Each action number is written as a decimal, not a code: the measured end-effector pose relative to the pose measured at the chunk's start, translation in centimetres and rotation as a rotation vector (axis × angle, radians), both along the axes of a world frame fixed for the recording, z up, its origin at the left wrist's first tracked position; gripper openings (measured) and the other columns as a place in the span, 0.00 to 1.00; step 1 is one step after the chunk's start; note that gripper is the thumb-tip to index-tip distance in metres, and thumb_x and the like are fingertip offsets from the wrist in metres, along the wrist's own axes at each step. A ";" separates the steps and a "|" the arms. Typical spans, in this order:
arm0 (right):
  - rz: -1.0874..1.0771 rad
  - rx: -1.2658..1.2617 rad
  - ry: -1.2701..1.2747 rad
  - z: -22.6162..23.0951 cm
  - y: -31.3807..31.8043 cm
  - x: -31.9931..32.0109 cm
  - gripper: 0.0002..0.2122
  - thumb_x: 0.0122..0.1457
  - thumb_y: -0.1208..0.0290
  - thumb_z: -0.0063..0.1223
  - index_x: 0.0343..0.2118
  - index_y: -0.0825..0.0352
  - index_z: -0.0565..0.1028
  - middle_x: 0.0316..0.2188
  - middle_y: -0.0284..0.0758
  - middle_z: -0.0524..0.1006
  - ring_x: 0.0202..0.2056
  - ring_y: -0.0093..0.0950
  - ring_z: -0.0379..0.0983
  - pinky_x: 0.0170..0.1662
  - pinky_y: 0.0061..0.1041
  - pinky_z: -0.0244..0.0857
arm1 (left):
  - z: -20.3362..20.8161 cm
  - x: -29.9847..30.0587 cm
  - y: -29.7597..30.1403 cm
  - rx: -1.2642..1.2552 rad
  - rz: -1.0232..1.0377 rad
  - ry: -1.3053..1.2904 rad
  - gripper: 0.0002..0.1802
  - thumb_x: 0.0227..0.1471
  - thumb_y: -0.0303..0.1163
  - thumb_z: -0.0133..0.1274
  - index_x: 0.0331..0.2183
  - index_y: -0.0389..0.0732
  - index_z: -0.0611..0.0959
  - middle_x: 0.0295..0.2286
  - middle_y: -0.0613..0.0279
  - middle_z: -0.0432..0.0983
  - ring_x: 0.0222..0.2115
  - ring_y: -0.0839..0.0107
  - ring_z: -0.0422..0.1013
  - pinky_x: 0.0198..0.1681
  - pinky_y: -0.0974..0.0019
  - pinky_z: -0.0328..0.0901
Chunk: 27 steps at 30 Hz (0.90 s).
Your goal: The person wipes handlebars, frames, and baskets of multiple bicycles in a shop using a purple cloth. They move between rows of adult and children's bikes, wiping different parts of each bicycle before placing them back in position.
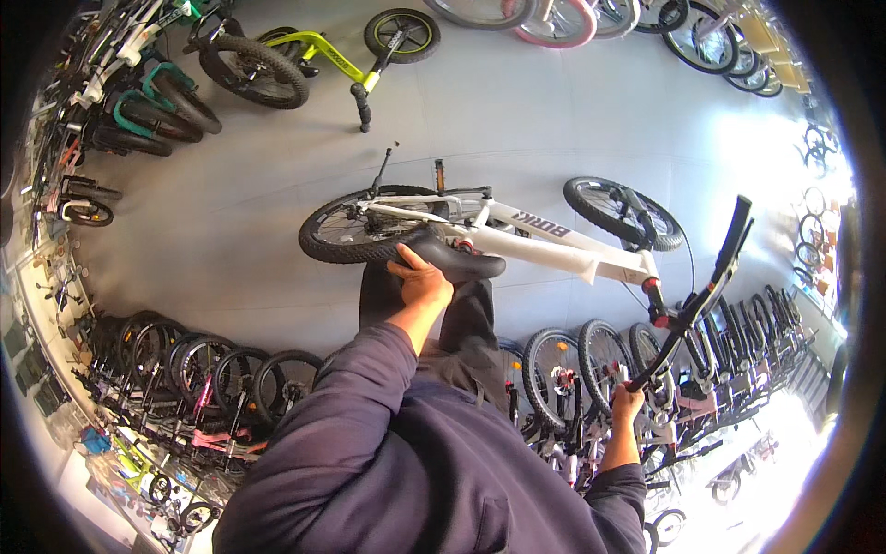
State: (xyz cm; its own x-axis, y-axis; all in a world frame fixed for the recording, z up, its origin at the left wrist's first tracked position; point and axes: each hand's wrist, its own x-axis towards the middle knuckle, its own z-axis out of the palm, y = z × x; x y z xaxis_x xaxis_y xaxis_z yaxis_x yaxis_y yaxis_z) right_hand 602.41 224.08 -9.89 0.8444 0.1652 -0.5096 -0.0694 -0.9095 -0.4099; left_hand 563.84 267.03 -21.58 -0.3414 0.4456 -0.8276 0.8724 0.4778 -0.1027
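Note:
A white bicycle [531, 247] stands across in front of me, its front end to the right. My left hand [425, 280] grips the rear of its black saddle [472, 267], with some fingers hidden. Farther right, my right hand [627, 404] is closed around the near end of the black handlebar [706, 300]. The rear wheel [323, 245] is at the left, just beyond my left hand. The front wheel [591, 210] lies past the frame. A pedal [440, 175] sticks out on the far side, and a kickstand [382, 171] shows by the rear wheel.
Grey floor [249, 217] spreads around the bicycle. A yellow-green balance bike [325, 54] stands at the far left. Parked bicycles [554, 369] line the near side behind me, and more wheels [706, 42] stand along the far edge. Bright light falls at the right.

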 end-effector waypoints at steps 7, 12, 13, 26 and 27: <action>0.114 -0.114 -0.146 2.4 5.4 0.8 0.02 0.51 0.76 0.55 0.25 0.69 0.74 0.18 0.31 0.75 0.18 0.22 0.71 0.22 0.27 0.63 | 3.8 2.2 3.5 -0.040 0.088 0.027 0.78 0.46 0.35 0.72 0.68 0.48 0.22 0.69 0.32 0.29 0.63 0.39 0.61 0.61 0.53 0.67; 0.214 -0.173 -0.221 3.8 8.4 1.8 0.03 0.52 0.75 0.53 0.26 0.69 0.75 0.18 0.36 0.76 0.21 0.28 0.75 0.27 0.31 0.69 | 4.4 3.1 5.9 -0.050 0.089 0.036 0.72 0.51 0.31 0.65 0.68 0.48 0.22 0.67 0.32 0.34 0.55 0.43 0.70 0.55 0.52 0.72; 0.193 -0.186 -0.201 5.0 10.6 1.8 0.04 0.52 0.75 0.53 0.26 0.70 0.76 0.18 0.38 0.77 0.23 0.31 0.77 0.29 0.34 0.70 | 0.2 1.6 5.3 0.032 0.063 0.025 0.69 0.53 0.31 0.63 0.68 0.47 0.22 0.66 0.31 0.37 0.55 0.43 0.70 0.55 0.52 0.72; 0.283 -0.231 -0.300 9.6 23.8 4.9 0.12 0.49 0.72 0.53 0.36 0.72 0.79 0.34 0.54 0.81 0.42 0.53 0.78 0.47 0.45 0.71 | -0.1 -4.0 11.1 0.450 -0.271 -0.416 0.51 0.46 0.32 0.60 0.67 0.28 0.56 0.59 0.30 0.66 0.62 0.42 0.63 0.67 0.53 0.57; 0.280 -0.243 -0.303 9.3 23.5 4.9 0.12 0.49 0.72 0.54 0.36 0.72 0.79 0.35 0.54 0.81 0.43 0.52 0.79 0.48 0.45 0.71 | -0.2 -4.4 10.5 0.544 -0.297 -0.430 0.47 0.47 0.31 0.59 0.65 0.27 0.61 0.58 0.30 0.67 0.61 0.43 0.64 0.65 0.52 0.59</action>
State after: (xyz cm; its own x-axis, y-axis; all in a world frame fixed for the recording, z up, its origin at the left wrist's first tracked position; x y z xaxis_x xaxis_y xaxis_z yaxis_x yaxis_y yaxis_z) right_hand 607.33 247.62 -0.63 0.9011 0.3142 -0.2989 0.2818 -0.9481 -0.1473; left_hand 559.42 277.49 -21.73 0.1606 0.8525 -0.4974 0.8822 0.1020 0.4597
